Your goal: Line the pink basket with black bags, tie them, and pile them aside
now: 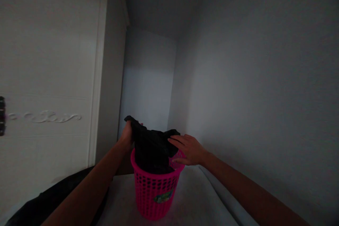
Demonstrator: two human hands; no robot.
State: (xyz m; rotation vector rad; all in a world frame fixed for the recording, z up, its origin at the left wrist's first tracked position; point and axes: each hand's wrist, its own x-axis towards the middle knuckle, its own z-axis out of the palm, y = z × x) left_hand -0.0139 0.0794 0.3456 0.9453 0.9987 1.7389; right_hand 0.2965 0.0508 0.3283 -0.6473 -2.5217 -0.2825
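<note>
Standing on pale surface [119, 201]: pink basket [144, 194]; white cabinet [53, 60] left, wall [251, 77] right.

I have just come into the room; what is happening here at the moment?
A person is handling a black bag that sits partly inside a pink basket. The left hand grips the bag's edge, while the right hand is open at the other side, fingertips against the bag. Its top rises above the rim. The basket stands on a pale surface.
</note>
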